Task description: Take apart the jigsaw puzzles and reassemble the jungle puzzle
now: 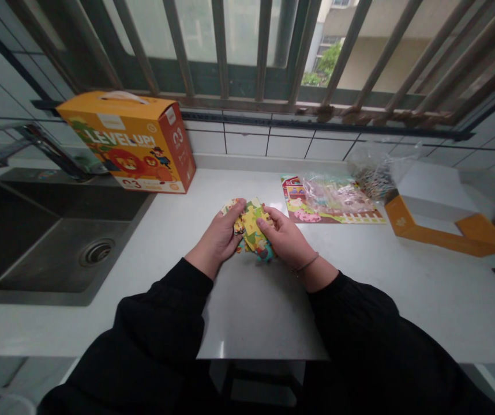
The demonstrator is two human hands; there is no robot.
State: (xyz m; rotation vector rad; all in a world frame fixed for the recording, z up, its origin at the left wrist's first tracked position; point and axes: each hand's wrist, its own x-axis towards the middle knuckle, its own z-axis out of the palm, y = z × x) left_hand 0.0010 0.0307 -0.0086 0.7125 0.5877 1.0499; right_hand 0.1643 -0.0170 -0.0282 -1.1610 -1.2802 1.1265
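Several colourful puzzle pieces (252, 226), mostly yellow and green, are bunched between my two hands above the white counter. My left hand (224, 233) is closed round the left side of the bunch, its thumb on top. From the right, my right hand (286, 236) grips the other side, thumb over the pieces and fingers partly hidden beneath them. Some pieces overlap, and a teal and red one shows at the lower edge of the bunch.
An orange box (130, 144) stands at the back left beside a dark sink (57, 242). A farm picture sheet (297, 210) lies at the back right under a clear plastic wrapper (334, 195). Farther right are a plastic bag (377, 178) and an open orange-and-white box (442, 233).
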